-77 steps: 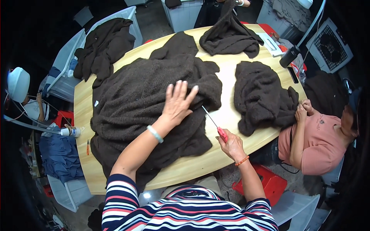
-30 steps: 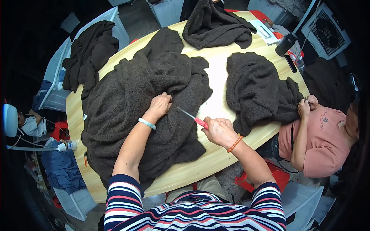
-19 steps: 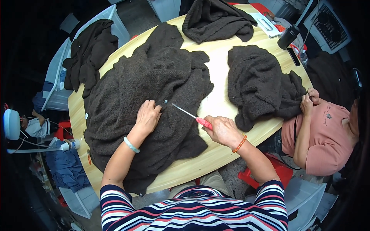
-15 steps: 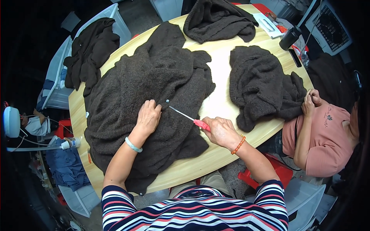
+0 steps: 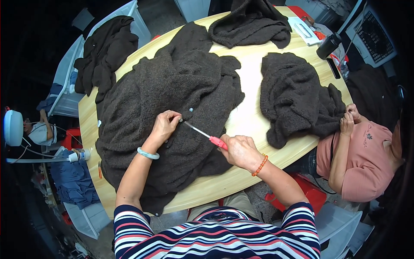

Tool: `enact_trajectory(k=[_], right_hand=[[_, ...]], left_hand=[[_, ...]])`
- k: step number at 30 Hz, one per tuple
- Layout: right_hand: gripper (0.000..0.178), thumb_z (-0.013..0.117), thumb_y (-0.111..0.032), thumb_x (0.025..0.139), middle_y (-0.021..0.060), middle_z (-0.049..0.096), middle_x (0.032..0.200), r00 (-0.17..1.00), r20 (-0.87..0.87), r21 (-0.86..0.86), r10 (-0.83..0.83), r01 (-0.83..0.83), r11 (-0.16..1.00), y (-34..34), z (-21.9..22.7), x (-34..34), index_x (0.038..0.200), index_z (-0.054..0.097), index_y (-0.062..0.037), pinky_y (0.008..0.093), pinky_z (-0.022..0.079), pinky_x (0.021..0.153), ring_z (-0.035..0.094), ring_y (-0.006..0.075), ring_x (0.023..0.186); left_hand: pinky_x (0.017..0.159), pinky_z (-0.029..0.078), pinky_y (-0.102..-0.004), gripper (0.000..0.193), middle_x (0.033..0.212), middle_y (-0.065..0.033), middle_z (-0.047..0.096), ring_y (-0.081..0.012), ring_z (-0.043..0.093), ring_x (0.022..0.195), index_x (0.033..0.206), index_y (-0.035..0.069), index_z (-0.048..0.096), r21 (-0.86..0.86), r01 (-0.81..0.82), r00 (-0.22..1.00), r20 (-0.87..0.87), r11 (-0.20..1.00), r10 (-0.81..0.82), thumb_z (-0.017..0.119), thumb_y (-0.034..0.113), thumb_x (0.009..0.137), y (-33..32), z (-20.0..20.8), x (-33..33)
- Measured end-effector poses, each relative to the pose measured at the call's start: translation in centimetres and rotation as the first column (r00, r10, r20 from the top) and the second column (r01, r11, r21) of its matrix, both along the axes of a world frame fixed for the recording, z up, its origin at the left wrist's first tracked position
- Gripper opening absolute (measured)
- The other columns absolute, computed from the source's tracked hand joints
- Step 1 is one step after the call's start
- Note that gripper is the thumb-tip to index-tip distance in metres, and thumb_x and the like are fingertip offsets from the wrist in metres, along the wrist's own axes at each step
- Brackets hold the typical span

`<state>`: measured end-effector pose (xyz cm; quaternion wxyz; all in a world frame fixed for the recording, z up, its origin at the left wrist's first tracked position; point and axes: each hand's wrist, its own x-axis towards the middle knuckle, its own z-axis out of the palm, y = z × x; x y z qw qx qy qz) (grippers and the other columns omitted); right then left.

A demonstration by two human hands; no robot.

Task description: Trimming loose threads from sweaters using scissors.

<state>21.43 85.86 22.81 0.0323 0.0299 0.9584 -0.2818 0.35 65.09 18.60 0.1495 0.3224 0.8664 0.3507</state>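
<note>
My right hand (image 5: 241, 150) is closed around the red handle of a thin metal tool (image 5: 202, 131), whose tip points left and reaches the knit right by my left fingers. My left hand (image 5: 164, 126), pale bangle on the wrist, has its fingers pinched together on a bit of the big dark brown knit garment (image 5: 168, 99), just at the tool tip. That garment is spread flat over the near-left half of the oval wooden table (image 5: 250, 93), hanging a little over the near edge. To my right, another person in a pink shirt (image 5: 366, 159) sits at the table edge, both hands up against a second dark knit piece (image 5: 293, 97) bunched on the right side. Further off, a third dark knit pile (image 5: 252, 23) lies at the far edge. A black bottle (image 5: 328, 45) stands far right. More dark knitwear (image 5: 103, 52) is draped over a white chair off the table's far-left.
</note>
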Motion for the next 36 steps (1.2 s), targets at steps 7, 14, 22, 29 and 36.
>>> enact_trajectory(k=[7,14,22,29,36], right_hand=[[0.014,0.064,-0.019,0.087,0.0176,0.064,0.065,0.999,0.031,-0.026,-0.019,0.020,0.999,0.8,-0.7,1.6,0.086,0.059,-0.0051,0.0456,0.053,0.063,0.067,0.0359,0.068],[0.021,0.067,-0.024,0.086,0.0198,0.066,0.072,0.989,0.147,-0.041,0.029,-0.023,0.999,-0.6,0.3,1.5,0.094,0.062,-0.0053,0.0472,0.052,0.070,0.067,0.0376,0.073],[0.019,0.066,-0.022,0.085,0.0181,0.066,0.068,0.996,0.067,-0.039,0.051,-0.049,0.998,-1.5,1.1,2.0,0.087,0.062,-0.0033,0.0457,0.053,0.063,0.068,0.0369,0.068],[0.020,0.067,-0.025,0.087,0.0181,0.067,0.074,0.989,0.147,-0.092,0.030,-0.016,0.996,-1.4,0.8,3.2,0.097,0.064,-0.0077,0.0461,0.052,0.070,0.067,0.0371,0.075],[0.017,0.068,-0.018,0.084,0.0167,0.064,0.069,1.000,0.020,-0.093,0.013,-0.011,0.996,-1.3,0.0,4.0,0.088,0.059,-0.0043,0.0453,0.053,0.063,0.066,0.0347,0.073]], left_hand=[[0.074,0.051,-0.0420,0.026,0.090,-0.0128,0.057,-0.0324,0.061,0.085,0.100,0.001,0.064,-0.259,0.055,0.857,-0.484,0.964,-0.179,0.074,0.009,0.077,-1.9,2.1,3.8],[0.076,0.051,-0.0437,0.015,0.089,-0.0170,0.060,-0.0354,0.062,0.085,0.093,-0.001,0.065,-0.300,-0.009,0.933,-0.345,0.954,-0.100,0.070,0.008,0.081,-2.1,1.0,3.0],[0.067,0.049,-0.0359,0.012,0.077,-0.0124,0.062,-0.0241,0.061,0.072,0.083,-0.001,0.061,-0.193,-0.001,1.000,-0.023,0.981,-0.004,0.070,0.001,0.076,-2.4,1.6,2.3],[0.071,0.049,-0.0364,0.024,0.089,-0.0137,0.058,-0.0271,0.060,0.078,0.093,0.000,0.062,-0.121,0.004,1.000,-0.008,0.993,-0.005,0.075,0.002,0.073,-3.8,2.1,3.7],[0.080,0.049,-0.0398,0.040,0.103,-0.0130,0.053,-0.0309,0.056,0.093,0.109,0.002,0.060,-0.343,0.053,0.845,-0.485,0.938,-0.225,0.075,0.004,0.071,-5.4,4.0,7.9]])
